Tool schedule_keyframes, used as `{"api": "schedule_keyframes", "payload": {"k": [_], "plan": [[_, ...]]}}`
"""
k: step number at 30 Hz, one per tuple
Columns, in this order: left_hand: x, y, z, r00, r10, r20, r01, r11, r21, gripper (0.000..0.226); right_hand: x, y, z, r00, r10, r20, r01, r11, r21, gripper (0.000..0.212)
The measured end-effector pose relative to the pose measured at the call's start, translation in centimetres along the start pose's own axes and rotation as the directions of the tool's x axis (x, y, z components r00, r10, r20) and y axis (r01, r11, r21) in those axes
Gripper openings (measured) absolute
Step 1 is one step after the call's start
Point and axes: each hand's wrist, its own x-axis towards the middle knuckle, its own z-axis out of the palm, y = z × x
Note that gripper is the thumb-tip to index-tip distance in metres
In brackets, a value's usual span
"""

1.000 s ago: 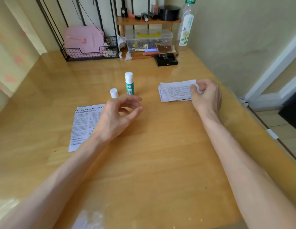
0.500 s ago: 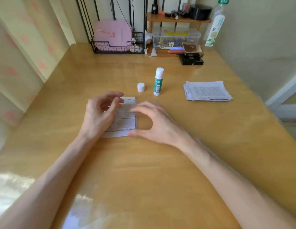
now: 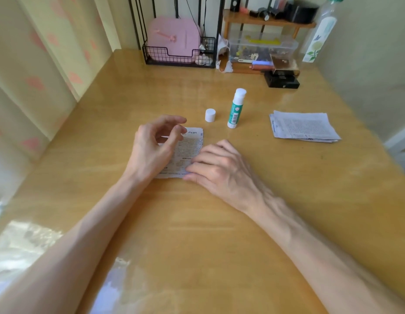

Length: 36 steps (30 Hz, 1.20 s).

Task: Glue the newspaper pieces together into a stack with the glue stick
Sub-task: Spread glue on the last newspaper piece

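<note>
A newspaper piece (image 3: 189, 147) lies flat on the wooden table (image 3: 197, 223), left of centre. The heel of my left hand (image 3: 151, 152) rests on its left part, with the fingers loosely curled above its top edge. My right hand (image 3: 217, 168) presses straight fingers on its lower right corner. Behind the paper the green and white glue stick (image 3: 235, 108) stands upright without its cap. Its white cap (image 3: 210, 115) stands just to its left. A pile of newspaper pieces (image 3: 303, 126) lies to the right, apart from both hands.
A black wire basket (image 3: 174, 56) with a pink case stands at the back. Right of it are a small wooden shelf (image 3: 264, 20), a clear plastic box (image 3: 260, 47), a black box (image 3: 283, 81) and a plastic bottle (image 3: 319, 35). A curtain hangs on the left.
My right hand left the pile on the right and came across to the piece on the left. Its fingers now press flat on that paper. My left hand settled on the paper.
</note>
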Motion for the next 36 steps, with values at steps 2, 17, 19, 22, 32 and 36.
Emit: {"api": "schedule_keyframes", "payload": {"k": [2, 17, 19, 22, 32, 36], "plan": [[-0.1, 0.0, 0.0, 1.0, -0.001, 0.004, 0.001, 1.0, 0.005, 0.017, 0.0, -0.1, 0.0, 0.999, -0.041, -0.002, 0.041, 0.999, -0.031, 0.029], [-0.7, 1.6, -0.4, 0.997, -0.002, 0.078, 0.013, 0.989, -0.147, 0.053, -0.5, 1.3, -3.2, 0.713, 0.66, -0.239, -0.442, 0.687, 0.577, 0.004], [-0.5, 1.2, -0.1, 0.997, 0.044, 0.068, -0.037, 0.994, -0.103, 0.029, -0.5, 2.2, -3.9, 0.554, 0.814, -0.175, -0.484, 0.486, 0.728, 0.002], [-0.2, 0.7, 0.3, 0.998, 0.043, 0.05, -0.037, 0.992, -0.118, 0.022, -1.0, 3.4, -5.0, 0.341, 0.939, 0.052, -0.568, 0.161, 0.807, 0.007], [-0.8, 1.3, 3.4, 0.97, 0.035, 0.24, -0.021, 0.998, -0.062, 0.033, -4.1, 5.0, -7.6, 0.254, 0.948, 0.191, -0.788, 0.089, 0.609, 0.019], [-1.1, 1.3, 4.3, 0.949, 0.147, 0.28, -0.211, 0.954, 0.214, 0.044, -5.1, 6.5, -7.5, 0.292, 0.939, 0.181, -0.851, 0.169, 0.497, 0.03]]}}
